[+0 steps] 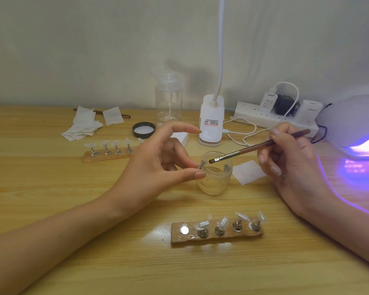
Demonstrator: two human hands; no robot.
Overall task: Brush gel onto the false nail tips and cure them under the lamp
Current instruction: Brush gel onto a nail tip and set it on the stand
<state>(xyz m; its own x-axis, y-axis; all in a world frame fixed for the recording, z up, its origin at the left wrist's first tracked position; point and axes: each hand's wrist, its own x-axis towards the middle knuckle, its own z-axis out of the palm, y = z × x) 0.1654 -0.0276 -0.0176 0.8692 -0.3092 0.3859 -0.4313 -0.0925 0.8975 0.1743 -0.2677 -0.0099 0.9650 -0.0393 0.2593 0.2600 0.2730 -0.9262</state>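
My left hand pinches a small metal stand with a clear nail tip over the open glass gel jar. My right hand holds a brown brush, its bristles beside that tip above the jar. In front of me a wooden holder carries several nail tips on metal stands and one bare magnet spot at its left end. A second holder with several tips lies at the back left. The white curing lamp glows violet at the right edge.
A black jar lid, a clear pump bottle, a clip desk lamp base and a power strip with cables line the back. Wipes lie at the back left, with one wipe beside the jar.
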